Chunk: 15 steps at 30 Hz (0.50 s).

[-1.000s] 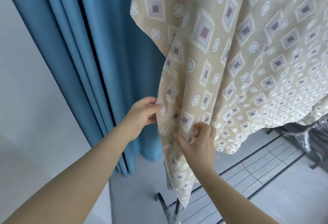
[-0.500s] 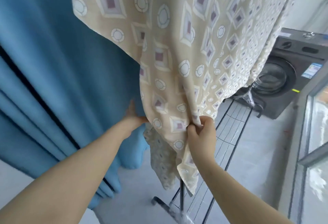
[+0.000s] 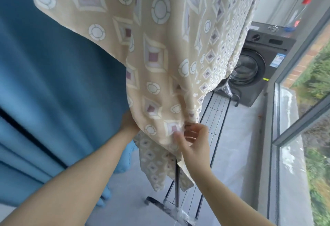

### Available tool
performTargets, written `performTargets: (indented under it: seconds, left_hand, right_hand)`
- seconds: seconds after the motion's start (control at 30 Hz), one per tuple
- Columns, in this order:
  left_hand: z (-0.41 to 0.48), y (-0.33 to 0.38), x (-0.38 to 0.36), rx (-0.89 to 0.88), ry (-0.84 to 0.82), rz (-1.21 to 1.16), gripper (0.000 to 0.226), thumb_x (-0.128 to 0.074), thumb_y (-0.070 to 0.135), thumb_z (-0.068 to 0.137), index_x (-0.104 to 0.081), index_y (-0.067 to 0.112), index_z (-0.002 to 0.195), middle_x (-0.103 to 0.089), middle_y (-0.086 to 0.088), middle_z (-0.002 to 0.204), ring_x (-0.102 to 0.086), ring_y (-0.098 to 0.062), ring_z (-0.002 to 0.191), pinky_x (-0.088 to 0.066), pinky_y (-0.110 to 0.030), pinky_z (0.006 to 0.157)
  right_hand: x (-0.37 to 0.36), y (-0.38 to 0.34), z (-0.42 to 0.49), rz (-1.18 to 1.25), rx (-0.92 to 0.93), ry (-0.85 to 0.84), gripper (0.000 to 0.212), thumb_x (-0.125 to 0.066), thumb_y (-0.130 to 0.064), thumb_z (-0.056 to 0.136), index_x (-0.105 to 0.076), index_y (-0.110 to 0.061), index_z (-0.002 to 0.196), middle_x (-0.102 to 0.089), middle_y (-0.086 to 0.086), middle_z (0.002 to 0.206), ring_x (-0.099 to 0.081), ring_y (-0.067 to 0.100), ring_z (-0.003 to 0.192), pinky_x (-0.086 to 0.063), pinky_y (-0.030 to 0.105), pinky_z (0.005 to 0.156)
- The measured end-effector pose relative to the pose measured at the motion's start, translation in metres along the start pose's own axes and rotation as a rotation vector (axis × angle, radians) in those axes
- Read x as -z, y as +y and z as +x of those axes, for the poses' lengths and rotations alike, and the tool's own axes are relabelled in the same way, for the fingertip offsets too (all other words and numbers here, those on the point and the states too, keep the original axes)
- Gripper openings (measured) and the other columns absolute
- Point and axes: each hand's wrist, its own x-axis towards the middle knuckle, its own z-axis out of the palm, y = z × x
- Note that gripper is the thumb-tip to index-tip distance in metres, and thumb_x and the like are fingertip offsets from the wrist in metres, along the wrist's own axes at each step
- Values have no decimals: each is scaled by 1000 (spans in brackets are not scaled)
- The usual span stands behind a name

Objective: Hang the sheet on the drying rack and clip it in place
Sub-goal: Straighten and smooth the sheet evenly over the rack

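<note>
One soft beige sheet (image 3: 160, 61), printed with diamonds and rings, hangs in folds above the drying rack (image 3: 217, 111), thin dark wire. Two hands. The left hand (image 3: 129, 123) is behind the edge, fingers hidden, grip unreadable. The right hand (image 3: 193, 140) is half-curled at a fold, pinch uncertain.

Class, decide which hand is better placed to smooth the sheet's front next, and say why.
Right, probably: the right hand touches the front of the sheet, in view; the left hand sits behind it.

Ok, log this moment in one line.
beige diamond-patterned sheet: hanging over black metal drying rack; left hand: behind sheet, mostly hidden; right hand: fingertips at fold; clips: none seen
</note>
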Motion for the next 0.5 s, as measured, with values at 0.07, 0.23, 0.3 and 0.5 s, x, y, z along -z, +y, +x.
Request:
performTargets:
  seconds: [0.07, 0.23, 0.3, 0.5]
  left_hand:
    - [-8, -5, 2, -15, 58, 15, 18, -45, 11, 94, -55, 4, 106, -60, -15, 108, -57, -31, 105, -43, -34, 83]
    - [-54, -30, 21, -72, 194, -97, 10, -44, 14, 92, -43, 12, 102, -59, -5, 95, -57, -30, 94, -42, -35, 73]
    - [-79, -36, 24, -112, 282, -20, 12, -46, 18, 93, -38, 11, 97, -60, -8, 92, -57, -33, 89, -42, -39, 72]
    - [-132, -66, 15, -213, 306, 353, 23, -61, 28, 87, -54, 13, 102, -48, 7, 75, -53, -23, 78, -33, -29, 62]
  right_hand:
    - [-6, 6, -4, -194, 124, -134, 74, -68, -57, 61, -41, -27, 122, -44, -16, 120, -46, 1, 110, -42, 19, 89]
    - [-5, 4, -8, -363, 163, -154, 64, -58, -11, 81, -32, -35, 134, -53, -8, 121, -55, 18, 102, -46, 31, 71]
    - [8, 5, -9, -321, 114, -140, 51, -44, 2, 83, -46, -30, 123, -59, -6, 90, -53, 19, 76, -39, 26, 58]
    - [56, 21, -27, -342, 21, -62, 29, -34, 8, 81, -31, -17, 67, -42, 5, 69, -34, 22, 62, -24, 30, 51]
